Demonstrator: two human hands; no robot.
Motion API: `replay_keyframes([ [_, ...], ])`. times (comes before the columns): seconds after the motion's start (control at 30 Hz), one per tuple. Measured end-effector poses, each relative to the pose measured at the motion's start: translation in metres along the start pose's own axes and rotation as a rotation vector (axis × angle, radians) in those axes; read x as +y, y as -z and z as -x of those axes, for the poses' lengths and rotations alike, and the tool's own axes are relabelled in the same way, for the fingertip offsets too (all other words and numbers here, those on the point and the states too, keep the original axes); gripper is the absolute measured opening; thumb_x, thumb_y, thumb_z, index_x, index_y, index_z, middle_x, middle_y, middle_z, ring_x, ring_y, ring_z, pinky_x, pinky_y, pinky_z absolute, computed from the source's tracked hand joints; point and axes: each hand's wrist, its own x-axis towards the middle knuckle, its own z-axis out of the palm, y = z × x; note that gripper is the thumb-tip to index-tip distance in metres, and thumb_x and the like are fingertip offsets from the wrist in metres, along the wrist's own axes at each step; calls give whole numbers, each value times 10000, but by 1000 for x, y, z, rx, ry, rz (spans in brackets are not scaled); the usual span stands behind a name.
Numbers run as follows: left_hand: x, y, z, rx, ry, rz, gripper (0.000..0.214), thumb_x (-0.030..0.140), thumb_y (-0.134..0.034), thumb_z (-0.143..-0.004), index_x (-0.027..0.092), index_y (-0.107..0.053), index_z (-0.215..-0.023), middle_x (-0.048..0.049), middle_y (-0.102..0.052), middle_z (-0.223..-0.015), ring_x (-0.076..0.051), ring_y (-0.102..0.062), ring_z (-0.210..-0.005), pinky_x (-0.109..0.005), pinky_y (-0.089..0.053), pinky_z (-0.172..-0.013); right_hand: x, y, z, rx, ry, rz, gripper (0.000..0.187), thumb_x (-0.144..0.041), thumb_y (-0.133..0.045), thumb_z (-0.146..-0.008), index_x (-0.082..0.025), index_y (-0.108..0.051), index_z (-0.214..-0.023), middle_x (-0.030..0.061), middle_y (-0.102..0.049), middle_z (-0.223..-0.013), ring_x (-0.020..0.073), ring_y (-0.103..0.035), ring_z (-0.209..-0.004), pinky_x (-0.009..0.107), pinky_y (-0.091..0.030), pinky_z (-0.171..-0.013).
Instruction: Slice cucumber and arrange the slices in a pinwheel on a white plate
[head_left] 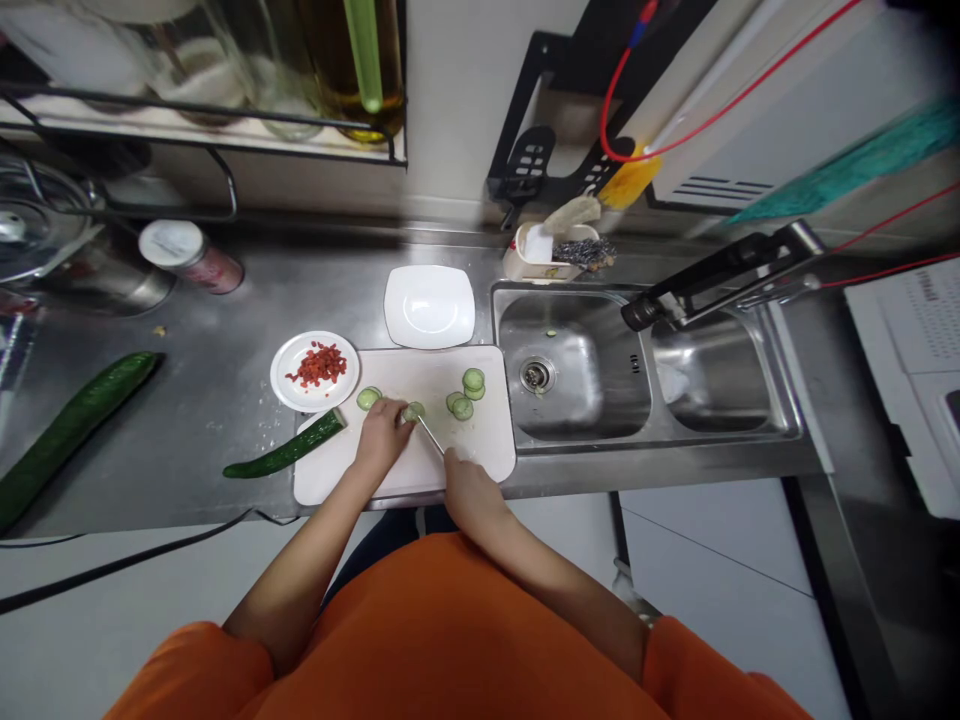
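My right hand (472, 492) is wrapped round the handle of a knife (430, 435), whose thin blade points away to the upper left. Its tip meets a cucumber slice (415, 410), which the fingertips of my left hand (384, 437) pinch on the white cutting board (480, 455). Behind my left hand lie more cucumber slices (368, 398), partly hidden by the fingers. Several other slices (463, 408) rest in a loose group at the board's right. A cut piece of cucumber (289, 455) sits across the board's left edge, its pale cut end toward my left hand.
A white plate of chopped red pieces (279, 383) overlaps the board's upper left corner. Behind the board is a white square plate (429, 300). A whole cucumber (71, 435) lies far left, near a lidded can (191, 258). To the right is a double sink (577, 435) with a black faucet (675, 290).
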Motion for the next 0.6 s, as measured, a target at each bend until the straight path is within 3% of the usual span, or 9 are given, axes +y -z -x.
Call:
replay_keyframes([
  [0.23,1,0,-1,0,17,-3,235,208,-614,-744,171,-644,-974,-88,-626,-963,-224,-588,-930,-344,-468,-884,1,0,0,-34,2,-28,425,-8,-330,-877,-103,-435,-1278,182,-659,-1072,254,-622,-1077,312,-472,-823],
  [0.6,8,5,-11,-51,39,-32,108,228,-596,-717,187,-604,-817,-42,-605,-800,-192,-563,-795,-298,-447,-755,33,-13,23,-83,-30,-81,429,17,-331,-803,-145,-517,-1155,143,-691,-983,251,-648,-980,293,-428,-768],
])
